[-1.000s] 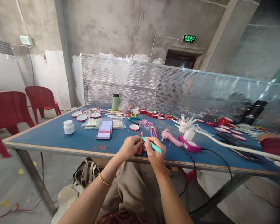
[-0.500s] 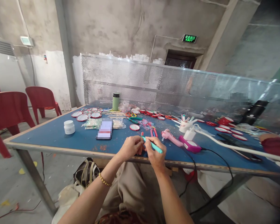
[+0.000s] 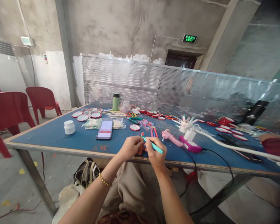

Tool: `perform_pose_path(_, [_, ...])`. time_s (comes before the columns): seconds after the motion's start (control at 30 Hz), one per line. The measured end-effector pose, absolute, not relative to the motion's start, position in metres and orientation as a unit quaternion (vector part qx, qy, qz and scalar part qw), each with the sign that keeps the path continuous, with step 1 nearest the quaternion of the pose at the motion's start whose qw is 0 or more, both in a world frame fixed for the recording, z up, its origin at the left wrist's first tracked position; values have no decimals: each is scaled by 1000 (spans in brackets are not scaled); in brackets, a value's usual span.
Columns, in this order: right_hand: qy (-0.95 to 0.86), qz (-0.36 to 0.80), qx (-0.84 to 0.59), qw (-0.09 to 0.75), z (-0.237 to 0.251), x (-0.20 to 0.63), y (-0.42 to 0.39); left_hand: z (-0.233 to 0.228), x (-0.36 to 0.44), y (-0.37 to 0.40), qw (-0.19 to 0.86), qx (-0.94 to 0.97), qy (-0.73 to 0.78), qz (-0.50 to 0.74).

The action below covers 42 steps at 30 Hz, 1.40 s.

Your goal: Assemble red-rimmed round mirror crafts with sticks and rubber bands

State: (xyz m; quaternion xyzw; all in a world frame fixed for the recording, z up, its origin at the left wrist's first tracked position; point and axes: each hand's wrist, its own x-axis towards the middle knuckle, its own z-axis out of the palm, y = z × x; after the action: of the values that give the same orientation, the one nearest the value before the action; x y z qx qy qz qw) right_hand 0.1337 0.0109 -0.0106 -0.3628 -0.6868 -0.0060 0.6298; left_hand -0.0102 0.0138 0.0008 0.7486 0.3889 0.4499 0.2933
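My right hand grips a teal pen-like tool at the near edge of the blue table. My left hand is curled against the tool's tip, its fingers closed on something small that stays hidden. A gold bracelet circles my left wrist. Just beyond my hands lie red and blue sticks and a round red-rimmed mirror.
A white jar, a green flask, a pink tool, a magenta device with a black cord and several red-rimmed discs lie on the table. A perforated metal screen backs it. Red chairs stand left. Another person's sleeve rests at right.
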Motion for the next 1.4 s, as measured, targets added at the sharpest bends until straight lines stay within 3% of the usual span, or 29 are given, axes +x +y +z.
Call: perform_pose_path(1.4, [-685, -6, -366, 630, -11, 134, 9, 0, -10, 14, 290, 750, 391, 448])
